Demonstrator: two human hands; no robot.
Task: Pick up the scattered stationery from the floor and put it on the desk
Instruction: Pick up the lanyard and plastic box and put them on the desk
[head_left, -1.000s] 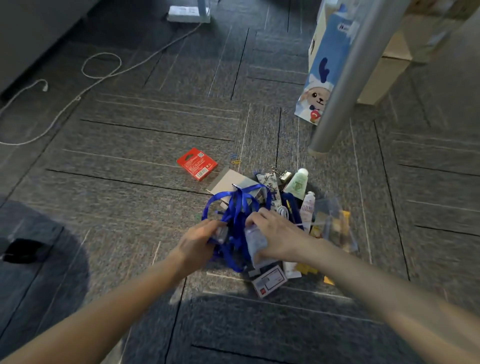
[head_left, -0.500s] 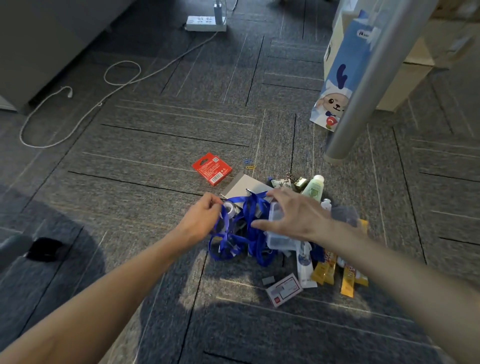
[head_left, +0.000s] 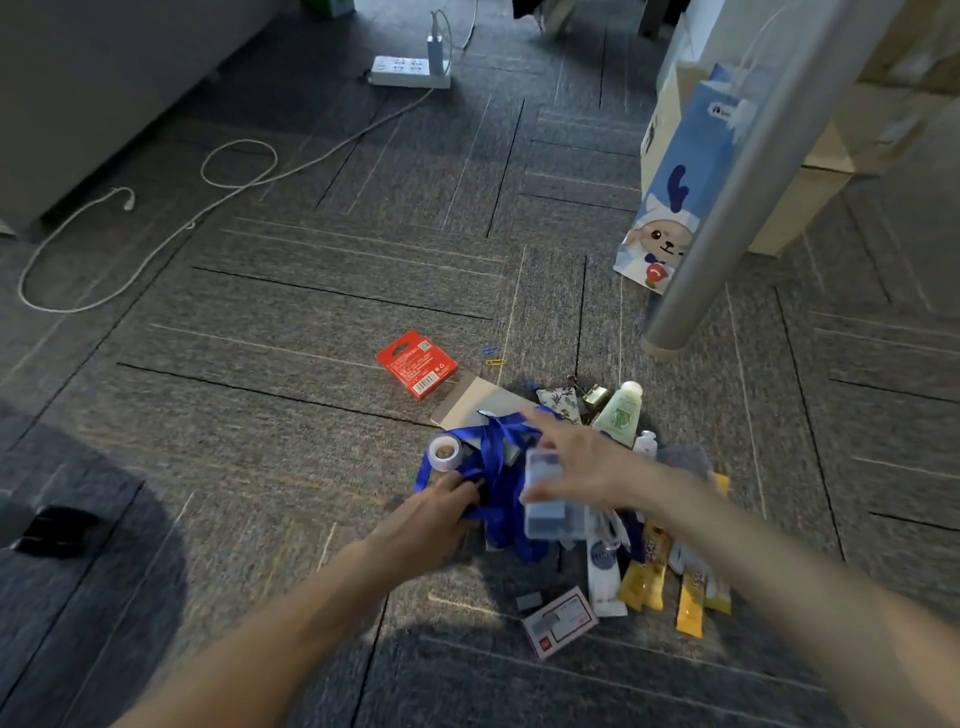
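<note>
Reaching into the pile, the left hand (head_left: 431, 519) has its fingers buried in the tangled blue lanyard (head_left: 493, 467); the fingertips are hidden by the ribbon, so whether they pinch it cannot be told. The right hand (head_left: 582, 462) hovers with fingers spread, thumb and palm pressed on a clear plastic box (head_left: 545, 493), blurred by motion. Just beside the left hand sits a tape roll (head_left: 445, 452). Under the lanyard a grey card (head_left: 467, 402) is partly covered. A green tube (head_left: 621, 413), yellow sachets (head_left: 670, 577) and a white tube (head_left: 602, 571) lie on the carpet floor (head_left: 260, 415) around the right forearm, some cut off by it. A red box (head_left: 416, 364) and paper clips (head_left: 492, 354) lie apart, beyond.
</note>
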